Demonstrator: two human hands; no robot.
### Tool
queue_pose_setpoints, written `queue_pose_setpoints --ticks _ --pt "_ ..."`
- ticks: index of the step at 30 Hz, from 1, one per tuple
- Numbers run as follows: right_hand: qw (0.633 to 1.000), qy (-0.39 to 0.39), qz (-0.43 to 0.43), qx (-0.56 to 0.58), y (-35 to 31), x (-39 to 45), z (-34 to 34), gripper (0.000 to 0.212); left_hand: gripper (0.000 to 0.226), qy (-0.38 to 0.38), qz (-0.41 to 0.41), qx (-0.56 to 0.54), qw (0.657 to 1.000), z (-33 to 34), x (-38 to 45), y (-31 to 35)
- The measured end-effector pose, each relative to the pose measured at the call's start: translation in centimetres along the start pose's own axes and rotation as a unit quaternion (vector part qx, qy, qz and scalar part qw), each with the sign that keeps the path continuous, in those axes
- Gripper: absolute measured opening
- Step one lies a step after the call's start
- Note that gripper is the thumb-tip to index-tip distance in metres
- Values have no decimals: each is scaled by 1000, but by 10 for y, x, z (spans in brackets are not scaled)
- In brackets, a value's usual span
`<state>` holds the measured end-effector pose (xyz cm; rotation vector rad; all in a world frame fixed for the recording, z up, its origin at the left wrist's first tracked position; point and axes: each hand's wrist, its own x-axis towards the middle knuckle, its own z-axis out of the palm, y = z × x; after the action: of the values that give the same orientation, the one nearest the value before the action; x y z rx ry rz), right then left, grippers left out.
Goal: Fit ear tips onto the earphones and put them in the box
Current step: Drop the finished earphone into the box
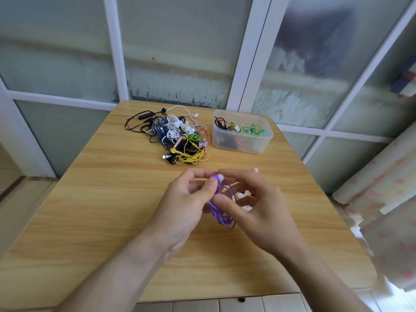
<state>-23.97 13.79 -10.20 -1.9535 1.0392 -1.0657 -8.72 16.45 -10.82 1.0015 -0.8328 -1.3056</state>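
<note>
Over the middle of the wooden table I hold a purple earphone with its cable coiled in loops. My left hand pinches the purple earbud with a white ear tip at its end. My right hand curls round the cable loops from the right, fingertips at the tip. Small white ear tips lie on the table beneath my right hand, partly hidden. A clear plastic box at the back right holds green, yellow and red earphones.
A tangled pile of earphones in black, white, blue, yellow, red and green lies at the back centre, left of the box. Frosted glass panels with white frames stand behind the table. A patterned curtain hangs at the right.
</note>
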Motion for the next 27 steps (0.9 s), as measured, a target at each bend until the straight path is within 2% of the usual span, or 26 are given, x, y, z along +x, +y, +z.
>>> queue_pose_setpoints --ticks 3,7,12,15,17,20,23,27 --pt "994 17 -25 -101 4 4 7 33 22 0 -39 -9 999 2 4 0" --pt "992 80 -15 -98 1 11 20 24 38 9 -30 13 999 7 10 3" --pt "989 139 31 -44 2 23 24 26 51 -17 -34 -65 997 16 14 10" --pt "982 148 93 79 -3 40 15 24 55 -15 -6 -79 997 16 20 19" --pt "971 156 115 142 -9 60 5 22 56 33 50 34 998 10 29 20" --pt "971 185 101 113 -11 105 -13 22 43 121 132 229 957 -7 44 20" --pt "971 211 91 63 -8 157 -29 21 30 140 147 352 914 -26 55 19" --pt "966 225 105 -71 17 213 -38 21 35 133 135 466 864 -41 63 17"
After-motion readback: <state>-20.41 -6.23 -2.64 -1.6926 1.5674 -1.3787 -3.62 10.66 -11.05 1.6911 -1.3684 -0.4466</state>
